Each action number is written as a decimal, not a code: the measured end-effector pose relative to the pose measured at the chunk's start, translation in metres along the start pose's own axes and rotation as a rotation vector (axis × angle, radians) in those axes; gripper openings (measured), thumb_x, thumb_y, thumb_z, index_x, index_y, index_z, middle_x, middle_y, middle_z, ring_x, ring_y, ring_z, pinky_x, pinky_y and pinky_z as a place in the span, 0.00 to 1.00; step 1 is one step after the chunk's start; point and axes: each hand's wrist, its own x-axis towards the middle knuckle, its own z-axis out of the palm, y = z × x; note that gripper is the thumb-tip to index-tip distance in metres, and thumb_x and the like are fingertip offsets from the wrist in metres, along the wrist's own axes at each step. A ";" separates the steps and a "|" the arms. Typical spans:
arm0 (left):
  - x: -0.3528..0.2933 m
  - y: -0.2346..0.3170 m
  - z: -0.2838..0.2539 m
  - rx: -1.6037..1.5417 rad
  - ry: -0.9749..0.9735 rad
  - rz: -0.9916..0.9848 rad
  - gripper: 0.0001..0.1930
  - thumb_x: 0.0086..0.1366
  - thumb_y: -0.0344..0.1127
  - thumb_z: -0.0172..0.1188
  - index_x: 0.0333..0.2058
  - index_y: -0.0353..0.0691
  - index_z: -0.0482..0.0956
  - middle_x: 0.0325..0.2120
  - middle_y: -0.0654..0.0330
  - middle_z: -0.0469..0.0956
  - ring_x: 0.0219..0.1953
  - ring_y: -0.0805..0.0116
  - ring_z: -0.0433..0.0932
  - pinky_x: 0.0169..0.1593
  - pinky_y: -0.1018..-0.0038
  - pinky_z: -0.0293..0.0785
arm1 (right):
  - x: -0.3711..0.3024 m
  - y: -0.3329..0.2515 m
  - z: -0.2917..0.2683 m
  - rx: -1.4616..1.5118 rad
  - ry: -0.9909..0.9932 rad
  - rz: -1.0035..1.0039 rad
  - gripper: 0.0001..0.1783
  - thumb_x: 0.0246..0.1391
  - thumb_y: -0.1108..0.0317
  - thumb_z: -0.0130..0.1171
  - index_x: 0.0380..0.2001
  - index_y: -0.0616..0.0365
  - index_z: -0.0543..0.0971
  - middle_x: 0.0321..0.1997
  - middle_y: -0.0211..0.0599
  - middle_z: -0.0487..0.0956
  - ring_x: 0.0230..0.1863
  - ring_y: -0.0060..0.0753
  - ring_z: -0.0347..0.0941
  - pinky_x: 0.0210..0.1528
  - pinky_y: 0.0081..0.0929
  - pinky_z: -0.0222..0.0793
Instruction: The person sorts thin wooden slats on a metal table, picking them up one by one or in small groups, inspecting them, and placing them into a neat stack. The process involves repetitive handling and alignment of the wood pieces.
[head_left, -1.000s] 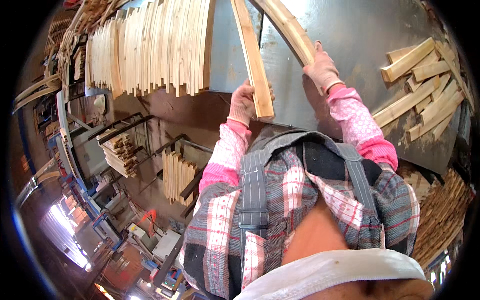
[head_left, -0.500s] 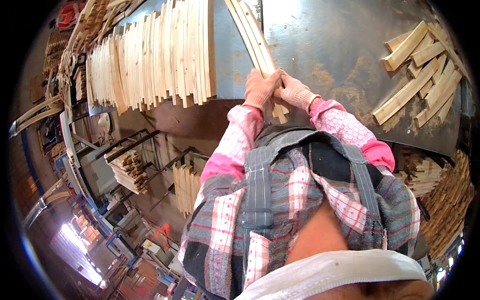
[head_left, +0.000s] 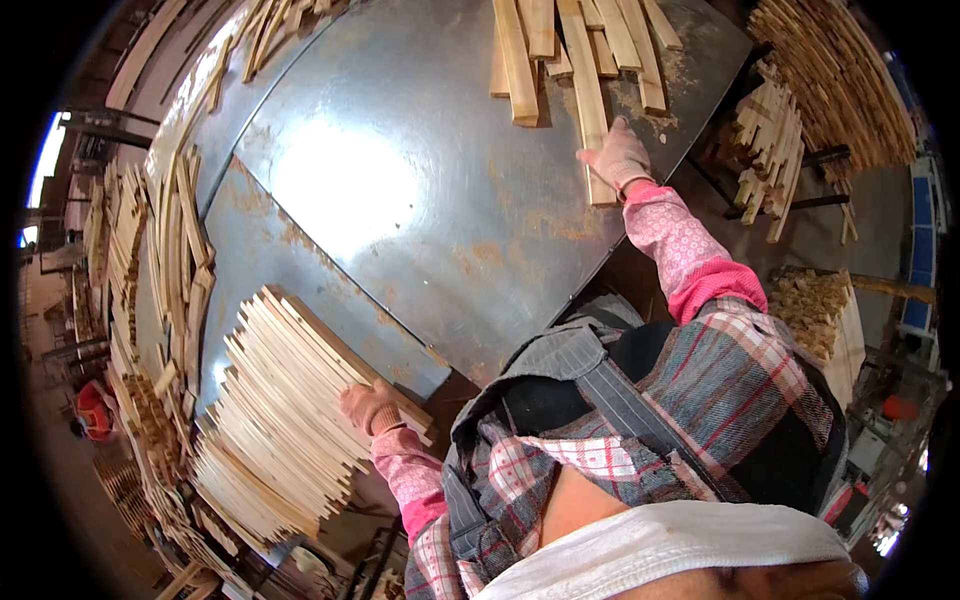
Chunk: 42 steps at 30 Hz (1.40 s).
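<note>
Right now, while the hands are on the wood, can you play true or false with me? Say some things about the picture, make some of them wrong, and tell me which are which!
1. The left hand is touching the row of wooden strips. True.
2. The right hand is in the air, away from all the wood. False: it is on a long wooden strip.
3. A bright patch of light shines on the metal table. True.
4. The sleeves are plain green. False: they are pink with a pattern.
5. The two hands are touching each other. False: they are wide apart.
</note>
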 end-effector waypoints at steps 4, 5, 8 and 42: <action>0.029 0.042 -0.042 -0.059 -0.065 -0.031 0.27 0.57 0.49 0.67 0.48 0.34 0.82 0.47 0.40 0.80 0.52 0.41 0.78 0.56 0.55 0.75 | 0.003 0.018 0.033 -0.022 -0.041 0.093 0.46 0.44 0.57 0.76 0.65 0.63 0.68 0.64 0.54 0.76 0.66 0.53 0.72 0.65 0.44 0.72; 0.040 0.051 -0.044 -0.122 0.023 0.059 0.27 0.57 0.49 0.67 0.49 0.34 0.81 0.47 0.40 0.80 0.52 0.41 0.78 0.56 0.55 0.75 | 0.010 0.023 0.035 0.121 -0.071 0.115 0.39 0.45 0.58 0.74 0.59 0.63 0.74 0.57 0.55 0.80 0.60 0.54 0.78 0.62 0.42 0.75; 0.072 0.085 -0.042 -0.331 0.235 0.285 0.27 0.58 0.49 0.69 0.51 0.36 0.82 0.47 0.43 0.80 0.52 0.42 0.78 0.56 0.55 0.75 | 0.018 0.042 0.028 0.930 -0.321 0.002 0.26 0.49 0.62 0.70 0.49 0.66 0.80 0.47 0.49 0.83 0.50 0.46 0.82 0.54 0.35 0.77; 0.089 0.441 -0.051 -1.509 -1.043 0.147 0.18 0.60 0.35 0.67 0.47 0.32 0.82 0.36 0.55 0.85 0.35 0.67 0.84 0.41 0.68 0.82 | 0.079 -0.069 0.037 0.550 -0.535 -0.021 0.46 0.46 0.60 0.72 0.66 0.63 0.65 0.59 0.52 0.77 0.59 0.47 0.75 0.61 0.38 0.71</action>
